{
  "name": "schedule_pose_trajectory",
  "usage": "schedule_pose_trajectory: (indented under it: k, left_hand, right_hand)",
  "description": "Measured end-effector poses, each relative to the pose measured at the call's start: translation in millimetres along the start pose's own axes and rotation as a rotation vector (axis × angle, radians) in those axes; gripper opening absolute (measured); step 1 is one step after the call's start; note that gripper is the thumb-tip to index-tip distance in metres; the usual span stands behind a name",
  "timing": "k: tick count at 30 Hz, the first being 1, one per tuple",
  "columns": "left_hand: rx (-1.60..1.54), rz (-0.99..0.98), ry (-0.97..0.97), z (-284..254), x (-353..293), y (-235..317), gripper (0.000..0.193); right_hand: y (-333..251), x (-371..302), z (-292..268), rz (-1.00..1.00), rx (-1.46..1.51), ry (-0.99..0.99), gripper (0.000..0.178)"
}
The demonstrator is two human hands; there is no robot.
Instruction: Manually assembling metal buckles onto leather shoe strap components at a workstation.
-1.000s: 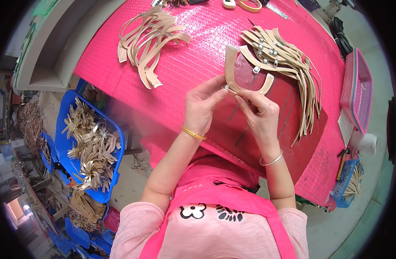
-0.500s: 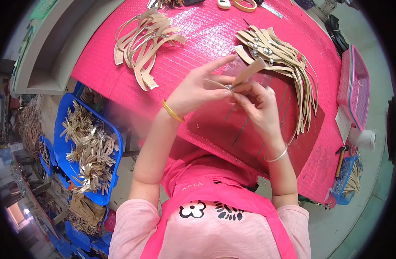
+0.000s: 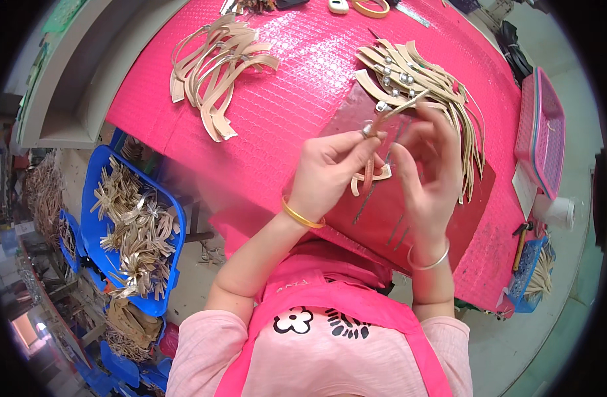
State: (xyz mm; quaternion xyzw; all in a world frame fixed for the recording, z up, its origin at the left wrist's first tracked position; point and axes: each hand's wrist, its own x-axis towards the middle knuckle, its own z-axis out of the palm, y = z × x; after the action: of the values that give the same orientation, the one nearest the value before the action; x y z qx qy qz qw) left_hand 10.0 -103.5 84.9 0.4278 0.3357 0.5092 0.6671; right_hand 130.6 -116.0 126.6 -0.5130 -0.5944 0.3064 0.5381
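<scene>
My left hand (image 3: pixel 335 164) pinches a narrow beige strap between thumb and fingers. A small silvery metal piece (image 3: pixel 368 130) sits on the strap by the fingertips. One end of this strap (image 3: pixel 404 106) points up to the right; its curled tail (image 3: pixel 383 173) hangs below the fingers. Beside it, my right hand (image 3: pixel 426 178) is raised with fingers apart, slightly blurred, and appears to hold nothing. Just beyond lies a bundle of beige straps (image 3: pixel 466 129), several with silvery metal pieces on them.
Another pile of beige straps (image 3: pixel 214 79) rests on the pink-covered table (image 3: pixel 297 79). Under my hands is a dark red mat (image 3: pixel 442 221). A blue basket of straps (image 3: pixel 178 264) stands at left; pink baskets (image 3: pixel 540 132) and a hammer (image 3: pixel 520 246) are at right.
My right hand has let go of the strap and moved right, its fingers spreading. My left hand has moved right and lower, still gripping the strap, which is now turned.
</scene>
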Motion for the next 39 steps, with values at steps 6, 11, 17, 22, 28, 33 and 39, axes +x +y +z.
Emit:
schedule_pose_trajectory:
  k: [6,11,17,22,28,33,39]
  left_hand:
    - [-0.117,-0.040,0.018,-5,-2,7,0.019]
    - [-0.089,0.009,0.044,-3,-3,11,0.018]
    - [-0.167,0.088,0.233,10,-4,2,0.018]
    - [-0.207,0.096,0.252,12,-5,3,0.018]
    - [-0.232,0.077,0.272,12,-8,3,0.018]
    - [-0.201,0.104,0.271,9,-11,1,0.017]
    - [0.263,0.244,0.125,1,-24,7,0.015]
  right_hand:
    - [24,5,-16,-0.584,-0.277,-0.205,0.020]
    - [37,-6,-10,-0.813,-0.363,-0.142,0.023]
    - [33,-10,-4,-0.848,-0.435,-0.166,0.020]
    - [32,-14,-2,-0.830,-0.405,-0.176,0.019]
    - [31,-19,2,-0.817,-0.338,-0.199,0.019]
    - [25,-22,7,-0.623,-0.234,-0.143,0.023]
    - [18,4,14,0.230,0.333,0.021,0.006]
